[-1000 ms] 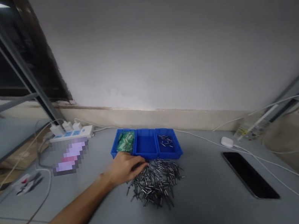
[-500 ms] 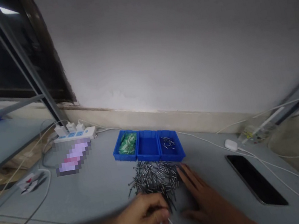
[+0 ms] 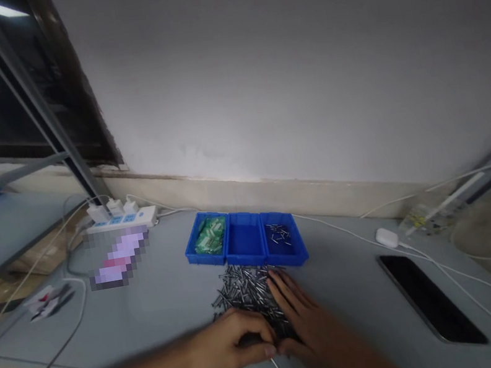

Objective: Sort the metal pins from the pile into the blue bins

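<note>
From the head view, a blue tray [image 3: 244, 239] with three compartments sits on the grey table [image 3: 162, 305] near the wall. Its left compartment holds green parts [image 3: 209, 235], the middle one shows only its blue floor, and the right one holds a few loose pins [image 3: 278, 234]. Just in front of the tray lies a pile of pins [image 3: 244, 291], spread flat on the table.

The left hand [image 3: 233, 350] rests at the near edge of the pile, fingers curled in with thumb against fingertips; whether a pin is pinched there cannot be told. The right hand [image 3: 303, 319] lies flat on the right side of the pile, fingers spread and pointing toward the tray, gripping nothing. The two hands touch at the near side of the pile.

A dark phone [image 3: 429, 301] lies well to the right, a white cable [image 3: 459, 277] beside it, and a power strip [image 3: 122, 220] stands left of the tray.
</note>
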Demonstrator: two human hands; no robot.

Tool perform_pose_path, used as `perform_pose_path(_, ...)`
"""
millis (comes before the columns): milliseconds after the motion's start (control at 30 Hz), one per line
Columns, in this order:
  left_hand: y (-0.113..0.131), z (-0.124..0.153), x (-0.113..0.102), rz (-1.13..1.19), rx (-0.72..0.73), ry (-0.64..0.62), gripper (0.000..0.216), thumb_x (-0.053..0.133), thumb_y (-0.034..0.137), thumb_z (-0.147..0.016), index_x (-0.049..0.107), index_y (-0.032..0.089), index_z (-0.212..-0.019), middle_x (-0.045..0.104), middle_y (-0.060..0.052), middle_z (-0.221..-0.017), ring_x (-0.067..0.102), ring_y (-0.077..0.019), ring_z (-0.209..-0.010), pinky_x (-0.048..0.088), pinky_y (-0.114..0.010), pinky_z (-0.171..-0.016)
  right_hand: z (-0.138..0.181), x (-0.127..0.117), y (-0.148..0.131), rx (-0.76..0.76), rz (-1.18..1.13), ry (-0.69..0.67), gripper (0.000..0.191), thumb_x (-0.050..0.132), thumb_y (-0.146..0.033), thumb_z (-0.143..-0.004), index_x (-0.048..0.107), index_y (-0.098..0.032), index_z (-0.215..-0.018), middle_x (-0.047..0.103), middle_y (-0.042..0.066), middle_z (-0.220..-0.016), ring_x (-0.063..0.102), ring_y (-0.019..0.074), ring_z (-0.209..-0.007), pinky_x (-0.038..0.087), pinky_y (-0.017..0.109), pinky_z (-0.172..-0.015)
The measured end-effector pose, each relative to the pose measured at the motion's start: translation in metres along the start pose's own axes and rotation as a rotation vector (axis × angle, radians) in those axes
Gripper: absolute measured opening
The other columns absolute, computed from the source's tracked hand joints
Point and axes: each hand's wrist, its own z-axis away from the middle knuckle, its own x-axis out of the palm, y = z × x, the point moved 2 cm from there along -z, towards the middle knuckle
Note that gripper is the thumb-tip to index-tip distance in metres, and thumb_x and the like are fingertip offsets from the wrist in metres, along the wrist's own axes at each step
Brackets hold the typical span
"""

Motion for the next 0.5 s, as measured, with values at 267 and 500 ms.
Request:
perform_pose_path(267, 0.001, -0.001, -0.002, 0.024, -0.019, 0.021, 0.021, 0.064, 0.035, -0.100, 0.075, 0.017, -0.099, 0.077, -0.008, -0.098, 0.071, -0.0169, -0.090, 0.054, -0.030, -0.083, 0.004, -0.016, 0.000, 0.049, -0.101, 0.001, 0.092, 0.052, -0.052, -0.104, -0.011, -0.029, -0.166, -0.004, 0.008, -0.173, 0.005, 0.0319, -0.160, 0.028, 0.057, -0.126)
perform_pose_path(500, 0.010, 0.015, -0.009, 0.193, -0.125, 0.007, 0.022, 0.066, 0.037, -0.099, 0.076, 0.018, -0.098, 0.077, -0.009, -0.100, 0.070, -0.0178, -0.094, 0.054, -0.032, -0.086, 0.062, -0.006, 0.022, 0.116, -0.064, 0.108, 0.079, 0.054, -0.034, -0.103, 0.007, -0.043, -0.166, 0.019, -0.002, -0.172, 0.025, 0.0306, -0.157, 0.039, 0.055, -0.122)
